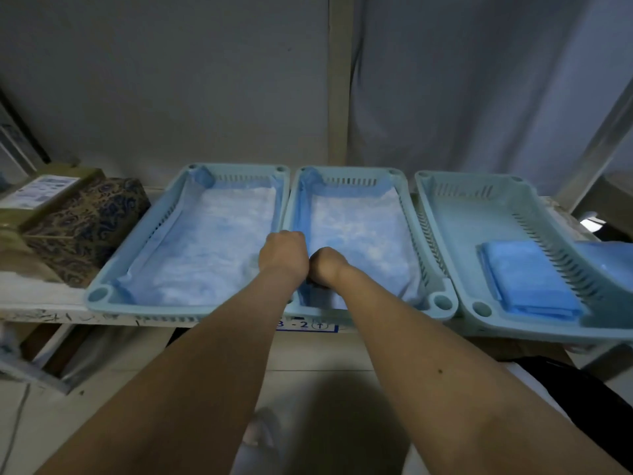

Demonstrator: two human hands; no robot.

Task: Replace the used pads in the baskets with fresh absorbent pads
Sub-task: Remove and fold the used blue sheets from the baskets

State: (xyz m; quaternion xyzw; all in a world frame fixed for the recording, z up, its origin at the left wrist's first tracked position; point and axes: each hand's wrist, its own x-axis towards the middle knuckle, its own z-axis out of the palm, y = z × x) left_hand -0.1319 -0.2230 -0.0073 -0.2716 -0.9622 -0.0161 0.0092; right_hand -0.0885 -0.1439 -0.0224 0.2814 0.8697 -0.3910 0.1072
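Pale teal plastic baskets, three in a row on a white shelf [41, 299], head view only

Left basket [99, 296]: lined with a spread blue-white absorbent pad [212, 248], pad edges riding up the walls at the far corners

Middle basket [442, 301]: also lined with a spread pad [363, 231], blue border folded up along its left wall. Both hands are at this basket's near-left corner, side by side and touching each other

Left hand [283, 255]: fingers curled down over the shared edge between left and middle baskets, at the pad's left border; fingertips hidden, looks like it grips the pad edge or rim there, cannot tell which

Right hand [327, 267]: knuckles up, fingers curled under and pressed into the near-left part of the middle pad; appears to bunch or hold pad material, but fingertips are hidden, so the hold is not certain

Middle pad lies mostly ahead and to the right of both hands, its near edge under the right wrist

Right basket [479, 308]: bare floor, tilted with its near-right side overhanging the shelf. A folded blue pad [531, 279] sits in its near part, well apart from the hands

Patterned brown-blue box [85, 228] left of the baskets, a labelled olive box [44, 193] just behind it. Grey curtain [445, 80] behind the shelf
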